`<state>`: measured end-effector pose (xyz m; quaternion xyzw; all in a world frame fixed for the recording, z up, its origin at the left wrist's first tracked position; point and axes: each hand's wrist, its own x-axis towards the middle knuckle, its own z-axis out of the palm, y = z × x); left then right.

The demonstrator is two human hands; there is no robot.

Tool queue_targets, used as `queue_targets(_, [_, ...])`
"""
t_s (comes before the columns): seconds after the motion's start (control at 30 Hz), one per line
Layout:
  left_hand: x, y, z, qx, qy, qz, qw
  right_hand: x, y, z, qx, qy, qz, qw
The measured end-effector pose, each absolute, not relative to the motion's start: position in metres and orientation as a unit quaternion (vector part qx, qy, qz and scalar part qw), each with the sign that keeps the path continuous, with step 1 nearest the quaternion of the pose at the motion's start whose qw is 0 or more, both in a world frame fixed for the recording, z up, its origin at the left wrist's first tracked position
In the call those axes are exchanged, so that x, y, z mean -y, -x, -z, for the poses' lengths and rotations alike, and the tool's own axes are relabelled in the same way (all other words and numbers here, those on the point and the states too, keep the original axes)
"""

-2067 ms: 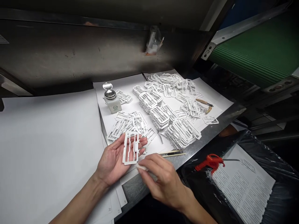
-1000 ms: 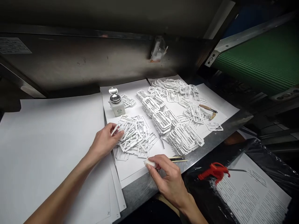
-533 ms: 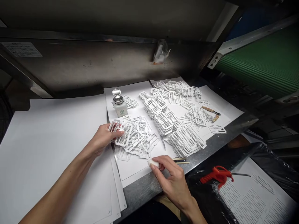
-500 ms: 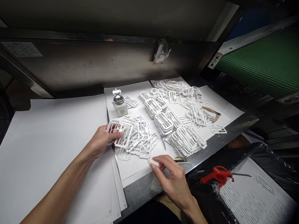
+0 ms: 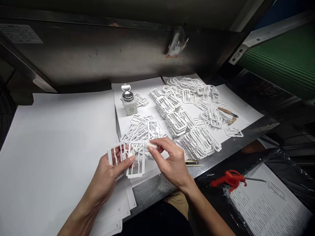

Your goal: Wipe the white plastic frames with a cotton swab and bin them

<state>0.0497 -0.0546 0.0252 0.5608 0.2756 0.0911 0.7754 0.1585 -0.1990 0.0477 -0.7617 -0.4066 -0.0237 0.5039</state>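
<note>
My left hand [image 5: 108,173] grips a pair of white slotted frames [image 5: 136,160], thumb on the front near where the two meet. A small white pad [image 5: 150,145] is pinched between the thumb and fingers of my right hand [image 5: 172,160], at the upper right edge of the right-hand frame. Behind my hands lies a loose pile of similar white frames [image 5: 140,129]. Stacked frames [image 5: 200,142] stand to the right of it. A white bottle [image 5: 130,106] with its metal lid raised stands behind the loose pile.
White paper sheets [image 5: 61,147] cover the left side. More frames [image 5: 187,85] lie at the back. A wooden-handled tool [image 5: 225,110] rests at the right. Beyond the metal table edge [image 5: 150,196], a red air gun [image 5: 230,179] lies on black plastic.
My left hand has brought the frames down and nearer, off the pile. My right hand has moved up and left with the pad to the frames. The view has shifted slightly.
</note>
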Motion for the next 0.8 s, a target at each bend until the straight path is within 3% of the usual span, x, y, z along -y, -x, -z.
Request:
queue_targets(0.27, [0.063,-0.051,-0.019,-0.229,-0.594,-0.107,0.764,0.176,-0.157,-0.054,0.480,0.752,0.063,0.447])
queue_targets(0.47, [0.062,-0.055,-0.023,-0.249,-0.554,-0.077,0.790,0.201,-0.166,-0.052,0.411,0.797,0.062,0.438])
queue_targets(0.8, [0.061,-0.055,-0.024,-0.245,-0.520,-0.107,0.811,0.207,-0.147,-0.048,0.481,0.765,-0.014,0.429])
